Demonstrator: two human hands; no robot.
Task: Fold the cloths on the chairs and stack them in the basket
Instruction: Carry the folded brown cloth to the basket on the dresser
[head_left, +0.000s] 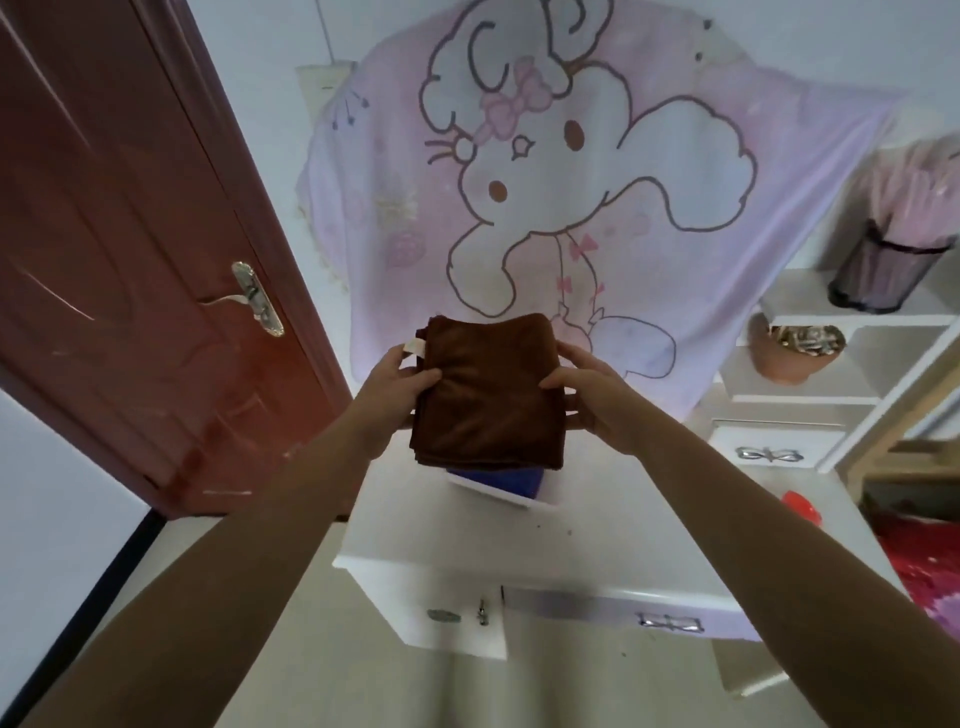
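holding a brown cloth (488, 395) out in the air, the person has it folded into a thick, tidy rectangle with a small pale tag at its left corner. the left hand (400, 382) grips the left edge, thumb on top and fingers tucked beneath; the right hand (592, 389) does the same at the right edge, so both are closed round the cloth rather than spread. directly below it, on the white desk (623, 545), sits what looks like the basket (501, 499), mostly hidden, with a blue cloth (498, 477) showing inside. by that, i judge at least one cloth is already stacked and this one is folded and about to go in on top. no chairs are in view, so i cannot tell how many cloths are left. a pink cartoon blanket (571, 208) hangs behind the desk.
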